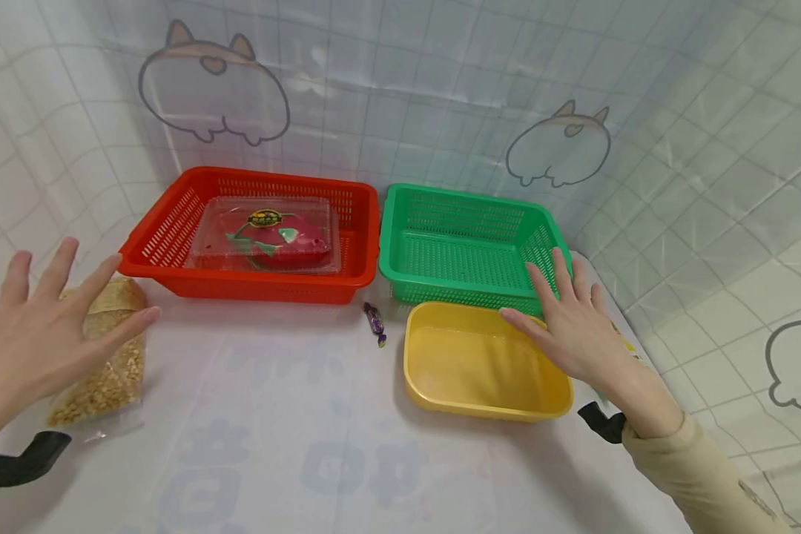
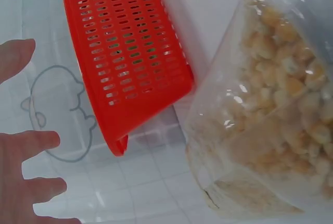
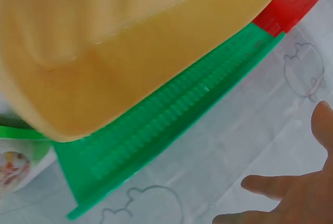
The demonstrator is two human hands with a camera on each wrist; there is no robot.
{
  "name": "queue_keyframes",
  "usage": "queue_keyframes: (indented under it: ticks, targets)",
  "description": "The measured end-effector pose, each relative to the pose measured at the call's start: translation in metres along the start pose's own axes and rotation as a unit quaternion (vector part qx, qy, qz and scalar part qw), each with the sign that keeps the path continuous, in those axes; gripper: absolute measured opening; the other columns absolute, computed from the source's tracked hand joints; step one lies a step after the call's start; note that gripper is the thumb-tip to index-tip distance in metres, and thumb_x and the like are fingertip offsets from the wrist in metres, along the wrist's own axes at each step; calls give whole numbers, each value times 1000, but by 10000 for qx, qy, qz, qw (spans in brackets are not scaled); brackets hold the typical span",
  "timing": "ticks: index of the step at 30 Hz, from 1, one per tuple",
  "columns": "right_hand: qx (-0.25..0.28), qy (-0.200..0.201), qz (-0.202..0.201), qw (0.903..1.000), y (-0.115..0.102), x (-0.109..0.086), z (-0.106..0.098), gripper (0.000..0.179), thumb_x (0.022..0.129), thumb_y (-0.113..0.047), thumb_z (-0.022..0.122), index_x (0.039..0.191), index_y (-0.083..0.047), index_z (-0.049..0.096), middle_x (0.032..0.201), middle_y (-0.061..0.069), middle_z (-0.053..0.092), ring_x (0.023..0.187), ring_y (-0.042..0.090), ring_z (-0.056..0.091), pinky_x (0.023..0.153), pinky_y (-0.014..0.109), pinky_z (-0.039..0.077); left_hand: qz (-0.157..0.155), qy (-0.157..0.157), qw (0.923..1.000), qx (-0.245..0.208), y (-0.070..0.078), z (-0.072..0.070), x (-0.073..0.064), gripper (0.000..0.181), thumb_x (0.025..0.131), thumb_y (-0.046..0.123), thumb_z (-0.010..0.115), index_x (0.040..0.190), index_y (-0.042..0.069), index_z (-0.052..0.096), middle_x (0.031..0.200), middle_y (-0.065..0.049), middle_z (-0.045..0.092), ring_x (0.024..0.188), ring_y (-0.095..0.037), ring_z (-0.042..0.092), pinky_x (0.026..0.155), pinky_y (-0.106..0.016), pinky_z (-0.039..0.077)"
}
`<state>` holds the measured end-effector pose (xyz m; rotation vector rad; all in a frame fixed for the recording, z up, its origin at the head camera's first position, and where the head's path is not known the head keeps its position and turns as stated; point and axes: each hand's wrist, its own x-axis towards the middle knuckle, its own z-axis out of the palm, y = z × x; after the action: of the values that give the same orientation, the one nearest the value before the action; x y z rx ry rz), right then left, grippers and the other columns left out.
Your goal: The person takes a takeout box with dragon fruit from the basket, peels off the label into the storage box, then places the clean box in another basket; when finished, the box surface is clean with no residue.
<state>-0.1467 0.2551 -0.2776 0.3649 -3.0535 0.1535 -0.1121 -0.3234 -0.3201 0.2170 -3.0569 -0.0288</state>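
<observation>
My left hand (image 1: 47, 326) hovers with spread fingers above a clear bag of corn kernels (image 1: 110, 363) at the table's left. In the left wrist view the bag (image 2: 281, 99) lies apart from the fingers. My right hand (image 1: 574, 319), also spread and holding nothing, is over the right side of a yellow basin (image 1: 487, 363). Behind that basin stands a green basket (image 1: 463, 259). A red basket (image 1: 274, 285) at the back left holds a clear plastic box (image 1: 267, 230) with a pink and green item inside. A small purple wrapped candy (image 1: 374, 322) lies between the red basket and the basin.
A package with green and white print (image 3: 21, 161) sits beside the green basket, mostly hidden behind my right hand in the head view. A white sheet with a grid and animal drawings (image 1: 400, 89) hangs behind and at both sides. Black straps (image 1: 27, 460) circle my wrists.
</observation>
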Motion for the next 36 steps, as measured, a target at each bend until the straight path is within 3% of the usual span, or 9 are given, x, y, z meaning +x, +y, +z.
queue_keyframes:
  ticks: [5, 11, 14, 20, 25, 30, 36]
  targets:
    - [148, -32, -185, 9997, -17, 7, -8, 90, 97, -70, 37, 161, -12, 12, 166, 14, -15, 151, 43, -15, 115, 72, 6, 153, -76, 9998, -41, 1, -5, 3, 104, 89, 76, 42, 159, 7, 8, 159, -31, -15, 142, -60, -18, 108, -80, -5]
    - [476, -59, -478, 9977, -39, 17, -11, 88, 97, -68, 41, 161, -12, 17, 168, 13, -6, 154, 40, -7, 119, 66, 8, 639, -218, 9970, -375, 0, -2, 10, 100, 91, 72, 46, 158, 4, 15, 158, -37, 3, 140, -64, -7, 101, -84, 6]
    - [607, -50, -621, 9962, -52, 24, -12, 85, 98, -65, 43, 160, -11, 22, 168, 14, 0, 154, 39, -2, 120, 64, 13, 835, -216, 9947, -559, 1, -3, 16, 98, 93, 69, 48, 158, 3, 18, 157, -38, 10, 138, -66, 3, 97, -85, 11]
    - [919, -70, -808, 9925, -79, 37, -12, 83, 98, -64, 45, 159, -12, 25, 168, 11, 9, 155, 35, 7, 118, 62, 23, 868, -436, 9874, -1250, 10, -14, 28, 97, 93, 67, 52, 158, 2, 20, 152, -38, 25, 133, -61, 23, 95, -82, 22]
    - [1210, -66, -1000, 9876, -101, 50, -9, 79, 99, -62, 46, 157, -13, 28, 166, 11, 18, 153, 33, 18, 119, 57, 26, 977, -584, 9807, -1587, 18, -21, 39, 92, 95, 63, 51, 158, 3, 21, 140, -38, 42, 120, -57, 44, 89, -78, 37]
    - [1729, -112, -1147, 9782, -121, 67, -9, 75, 99, -61, 46, 155, -15, 32, 161, 7, 29, 148, 28, 28, 118, 50, 31, 966, -768, 9743, -1882, 26, -27, 52, 89, 96, 63, 48, 160, 10, 17, 147, -39, 35, 121, -59, 42, 90, -77, 35]
    - [2402, -315, -1064, 9643, -141, 89, -11, 72, 98, -60, 48, 154, -17, 33, 158, 0, 34, 146, 20, 31, 117, 46, 34, 1018, -621, 9723, -2011, 36, -30, 68, 85, 97, 61, 48, 159, 9, 22, 149, -39, 32, 126, -60, 36, 96, -77, 31]
